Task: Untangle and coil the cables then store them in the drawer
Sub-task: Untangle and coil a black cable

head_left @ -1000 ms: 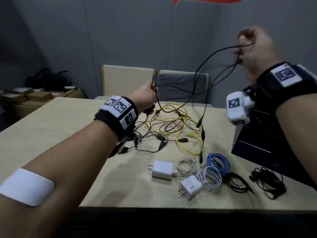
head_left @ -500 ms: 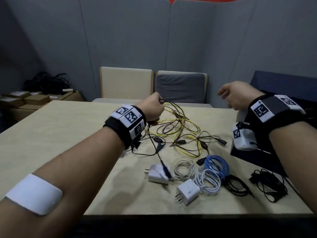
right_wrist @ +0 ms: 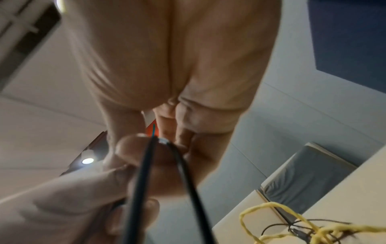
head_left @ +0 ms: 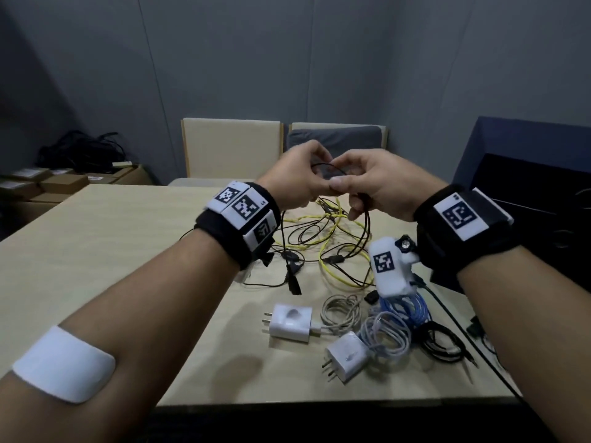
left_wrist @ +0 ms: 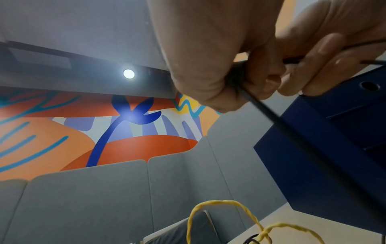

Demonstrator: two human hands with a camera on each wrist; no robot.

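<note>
Grey padded partitions behind, pale wooden table (head_left: 96, 251) below.

Head view: left hand (head_left: 287, 183) and right hand (head_left: 377, 183) raised above the yellow cable (head_left: 339, 270), fingertips meeting. Both pinching a thin black cable (head_left: 366, 225); small loop held between the hands, two strands hanging from the right hand down into the tangle around the yellow cable. Nearer than the yellow cable: two white plug adapters (head_left: 291, 321), coiled white and blue cables. Right of the yellow cable: dark blue cabinet (head_left: 524, 148); no open drawer visible.

Left wrist view: left hand thumb and fingers closed on the black cable (left_wrist: 271, 115), running taut down and right across the dark blue cabinet (left_wrist: 313, 165). Yellow cable (left_wrist: 225, 214) below.

Right wrist view: blurred. Two black strands (right_wrist: 163, 189) pinched between thumb and fingers of the right hand (right_wrist: 167, 74). Yellow cable (right_wrist: 292, 227) on the table, lower right.

Handling, judged: black cable light, limp, springy, likely to unwind if released. Grip close to the loop crossing, not on connectors. Draw slack gently; inline parts may snag in the yellow cable. Coiling under way; storage not yet begun.
</note>
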